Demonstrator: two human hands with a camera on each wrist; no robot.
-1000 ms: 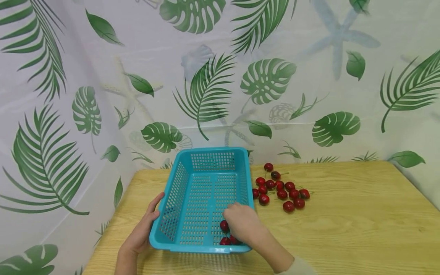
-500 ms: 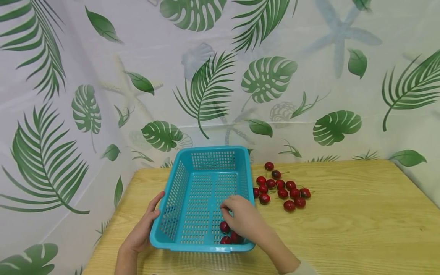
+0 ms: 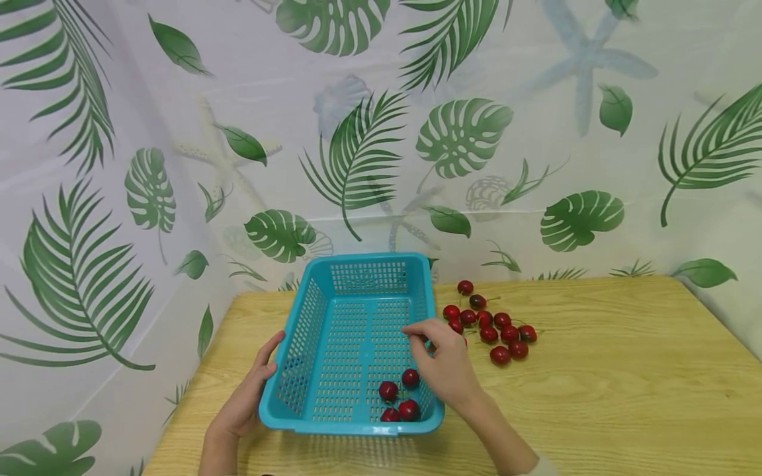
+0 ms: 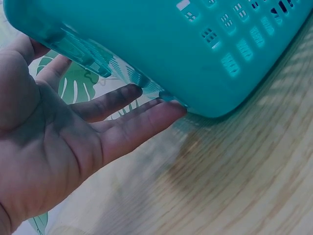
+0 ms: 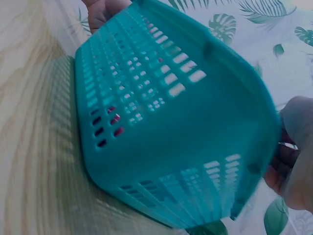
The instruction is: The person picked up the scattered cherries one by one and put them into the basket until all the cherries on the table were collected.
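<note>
A turquoise perforated basket (image 3: 351, 430) stands on the table with several red cherries (image 3: 409, 410) in its near right corner. My left hand (image 3: 247, 393) rests along the basket's left side; in the left wrist view its fingers (image 4: 146, 122) are nearly straight against the outer wall. Over the basket's right rim is my right hand (image 3: 443, 360), thumb and forefinger loosely bent and apart, with nothing seen between them. The right wrist view has the right hand (image 5: 296, 156) beside the basket rim. A cluster of loose cherries (image 3: 489, 334) lies just beyond it.
The wooden table (image 3: 625, 370) stretches off to the right. A white sheet (image 3: 506, 39) printed with green leaves hangs behind and at the left. One cherry (image 3: 465, 287) lies at the back edge of the cluster.
My right hand has let go of a cherry, which now lies in the basket with the others, and has moved right to the rim. The left hand stays put.
</note>
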